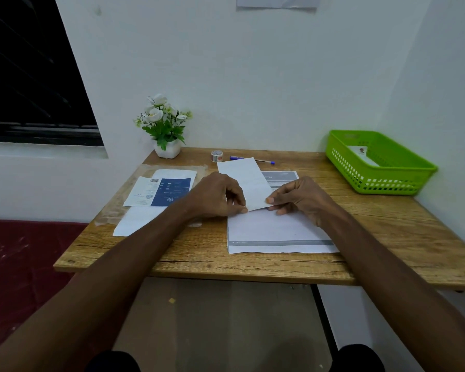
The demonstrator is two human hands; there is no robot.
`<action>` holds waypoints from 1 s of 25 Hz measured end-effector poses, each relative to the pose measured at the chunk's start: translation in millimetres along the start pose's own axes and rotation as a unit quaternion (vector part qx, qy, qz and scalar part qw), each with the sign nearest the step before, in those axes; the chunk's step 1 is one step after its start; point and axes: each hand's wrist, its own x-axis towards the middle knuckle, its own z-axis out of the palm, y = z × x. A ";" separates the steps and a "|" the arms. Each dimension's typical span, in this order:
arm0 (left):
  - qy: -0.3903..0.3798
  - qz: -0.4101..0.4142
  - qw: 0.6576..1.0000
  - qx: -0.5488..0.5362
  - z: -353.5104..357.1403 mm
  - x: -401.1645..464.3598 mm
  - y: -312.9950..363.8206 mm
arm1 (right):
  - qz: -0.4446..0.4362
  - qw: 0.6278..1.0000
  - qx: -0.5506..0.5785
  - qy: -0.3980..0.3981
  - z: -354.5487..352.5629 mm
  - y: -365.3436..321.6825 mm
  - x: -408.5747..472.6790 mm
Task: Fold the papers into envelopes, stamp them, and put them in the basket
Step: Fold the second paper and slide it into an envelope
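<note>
A narrow folded white paper [246, 178] lies at a slant in the middle of the wooden table [387, 237]. My left hand [215, 196] pinches its near left corner, and my right hand [300, 198] pinches its near right corner. Under them lies a flat white sheet [274, 232] with a grey band along its near edge. A green plastic basket [381, 163] stands at the back right with a stamped white envelope [360, 153] inside. A stack of white papers [145, 218] with a blue-printed sheet [169, 191] on top sits to the left.
A small tape roll [217, 156] and a blue pen [251, 159] lie near the back wall. A white pot of flowers [164, 127] stands at the back left. Another printed sheet [282, 177] lies behind my right hand. Walls close the back and right sides.
</note>
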 end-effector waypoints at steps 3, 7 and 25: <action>-0.014 -0.009 1.000 0.006 1.3 1.1 3.6 | 0.000 1.000 -0.001 0.011 2.3 0.7 0.2; -0.022 -0.025 0.999 0.019 0.8 3.1 0.2 | 0.002 1.000 0.005 0.012 3.9 0.6 -0.1; 0.174 0.103 0.976 0.077 -0.1 0.0 -5.7 | -0.047 0.981 0.189 0.024 -3.2 -7.5 3.5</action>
